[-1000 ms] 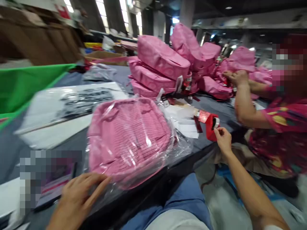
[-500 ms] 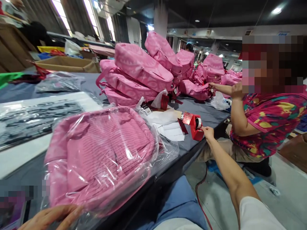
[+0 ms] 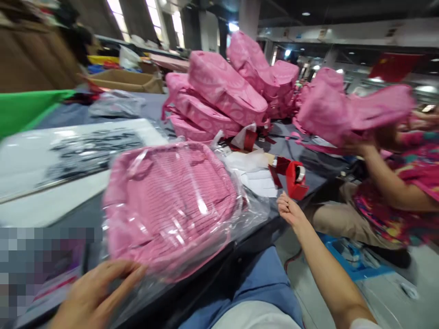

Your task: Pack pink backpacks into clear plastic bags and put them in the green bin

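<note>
A pink ribbed backpack point(image 3: 171, 196) lies on the table inside a clear plastic bag point(image 3: 252, 212), its loose end spread to the right. At the near left corner, my left hand point(image 3: 99, 288) has thumb and fingers closed on the edge of that plastic. My right hand point(image 3: 290, 209) is pinched at the table edge, just left of and below a red tape dispenser point(image 3: 295, 182) with a roll in it. A small pale bit at its fingertips looks like tape, though blur hides its shape.
Stacked pink backpacks point(image 3: 226, 91) stand behind. White paper slips point(image 3: 259, 180) lie beside the dispenser. Flat plastic-wrapped packs point(image 3: 92, 151) cover the left. At right, a seated co-worker point(image 3: 394, 187) handles another pink backpack point(image 3: 356, 109). A cardboard box point(image 3: 126, 81) sits at the back.
My right hand has come away from the tape dispenser, leftward and toward me. My left hand still holds the plastic's near corner. The co-worker has lifted a pink backpack. The view has turned.
</note>
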The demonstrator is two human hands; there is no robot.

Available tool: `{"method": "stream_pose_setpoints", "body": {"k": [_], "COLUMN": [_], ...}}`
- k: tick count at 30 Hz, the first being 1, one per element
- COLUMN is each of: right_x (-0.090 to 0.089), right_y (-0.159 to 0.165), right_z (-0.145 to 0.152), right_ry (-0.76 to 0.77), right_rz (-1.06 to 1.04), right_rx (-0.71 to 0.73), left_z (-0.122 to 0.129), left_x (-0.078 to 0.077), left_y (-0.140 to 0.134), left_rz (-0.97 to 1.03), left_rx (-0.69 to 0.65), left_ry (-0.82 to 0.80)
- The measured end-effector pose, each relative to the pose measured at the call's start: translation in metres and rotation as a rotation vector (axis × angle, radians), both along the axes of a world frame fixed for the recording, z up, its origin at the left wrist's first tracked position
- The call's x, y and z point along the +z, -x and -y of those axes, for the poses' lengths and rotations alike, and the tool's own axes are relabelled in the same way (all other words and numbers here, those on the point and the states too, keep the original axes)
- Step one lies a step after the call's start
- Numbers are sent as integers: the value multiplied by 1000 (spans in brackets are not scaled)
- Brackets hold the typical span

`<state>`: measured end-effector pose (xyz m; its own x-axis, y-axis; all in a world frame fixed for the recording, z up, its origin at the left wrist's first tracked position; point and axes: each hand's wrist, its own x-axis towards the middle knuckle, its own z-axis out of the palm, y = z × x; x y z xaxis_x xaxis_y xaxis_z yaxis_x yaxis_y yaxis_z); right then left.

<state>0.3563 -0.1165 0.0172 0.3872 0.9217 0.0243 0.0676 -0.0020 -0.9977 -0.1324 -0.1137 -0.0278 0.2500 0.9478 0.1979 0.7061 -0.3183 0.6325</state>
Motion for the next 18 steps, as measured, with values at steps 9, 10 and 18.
{"method": "stream_pose_setpoints", "body": {"k": [9,10,18], "right_x": [83,84,72], "right_y": [178,201,276], "right_z": [-40,-50,-115], "right_ry": [-141,-152,19], "right_rz": [471,677,1485], "right_rx": [1377,1493,1489], "left_z": [4,4,5], "left_x": [45,44,43], "left_y": [-31,-30,-33], "left_rz": [83,75,80], "left_rx": [16,17,37], "left_ry": [145,154,165]}}
